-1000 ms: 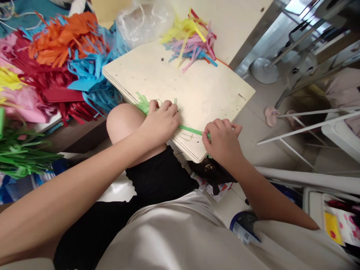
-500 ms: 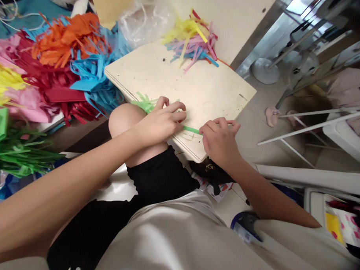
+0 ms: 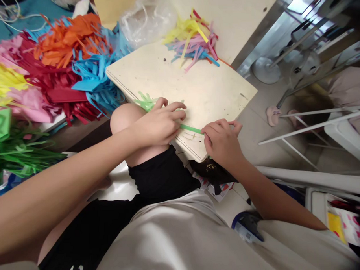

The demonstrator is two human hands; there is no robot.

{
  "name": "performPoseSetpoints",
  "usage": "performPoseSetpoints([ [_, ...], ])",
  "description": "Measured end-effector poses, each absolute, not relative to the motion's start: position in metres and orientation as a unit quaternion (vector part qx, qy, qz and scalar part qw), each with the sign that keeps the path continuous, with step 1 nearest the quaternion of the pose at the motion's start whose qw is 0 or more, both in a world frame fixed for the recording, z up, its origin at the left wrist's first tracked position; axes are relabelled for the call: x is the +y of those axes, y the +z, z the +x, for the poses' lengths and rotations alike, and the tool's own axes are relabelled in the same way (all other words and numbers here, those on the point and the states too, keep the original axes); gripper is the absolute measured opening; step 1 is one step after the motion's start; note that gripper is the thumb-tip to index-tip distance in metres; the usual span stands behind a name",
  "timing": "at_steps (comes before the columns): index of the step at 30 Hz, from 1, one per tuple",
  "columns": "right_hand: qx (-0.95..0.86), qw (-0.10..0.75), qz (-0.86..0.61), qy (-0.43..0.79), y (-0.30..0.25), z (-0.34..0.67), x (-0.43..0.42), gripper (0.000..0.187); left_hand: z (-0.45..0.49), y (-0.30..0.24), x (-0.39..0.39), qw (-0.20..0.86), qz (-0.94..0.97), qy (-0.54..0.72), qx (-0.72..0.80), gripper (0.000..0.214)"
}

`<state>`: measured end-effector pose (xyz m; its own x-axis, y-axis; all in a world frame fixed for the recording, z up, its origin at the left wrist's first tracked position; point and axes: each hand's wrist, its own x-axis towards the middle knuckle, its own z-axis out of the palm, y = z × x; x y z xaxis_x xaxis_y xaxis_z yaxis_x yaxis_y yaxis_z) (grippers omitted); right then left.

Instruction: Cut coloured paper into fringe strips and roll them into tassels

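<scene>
A green fringed paper piece (image 3: pixel 145 101) lies at the near edge of the cream board (image 3: pixel 193 85), its cut ends fanned out left of my left hand (image 3: pixel 164 121). That hand is curled down over the piece, covering its middle. A narrow, rolled-looking green band (image 3: pixel 191 129) runs from under the left fingers to my right hand (image 3: pixel 223 141). The right thumb and fingers pinch the band's far end near the board's corner. The palms hide how tightly each hand grips.
Bundles of fringed paper lie at left: orange (image 3: pixel 69 40), red (image 3: pixel 63 86), blue (image 3: pixel 92 73) and green (image 3: pixel 17 144). A multicolored tassel pile (image 3: pixel 194 40) rests at the board's far edge, beside a clear plastic bag (image 3: pixel 146 22). A white-legged stool (image 3: pixel 345 125) stands right.
My right hand has shifted slightly right and down, and a little more of the green band shows between the hands. The left hand stays nearly in place.
</scene>
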<state>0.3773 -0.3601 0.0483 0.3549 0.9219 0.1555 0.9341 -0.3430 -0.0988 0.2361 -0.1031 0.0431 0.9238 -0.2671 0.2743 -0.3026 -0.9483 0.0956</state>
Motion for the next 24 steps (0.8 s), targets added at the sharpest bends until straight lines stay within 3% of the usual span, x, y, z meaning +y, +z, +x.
performPoseSetpoints([
  [5,-0.562,0.098,-0.821,-0.021,0.050,0.377,-0.359,0.014,0.257,0.041,-0.119,0.097,0.978,0.129,-0.131,0.030],
  [16,-0.558,0.089,-0.825,-0.009,0.050,0.379,-0.352,0.017,0.256,0.037,-0.122,0.067,0.983,0.132,-0.111,0.034],
  [24,-0.528,0.094,-0.844,-0.003,0.042,0.383,-0.352,0.017,0.253,0.029,-0.113,0.097,0.986,0.129,-0.046,0.026],
])
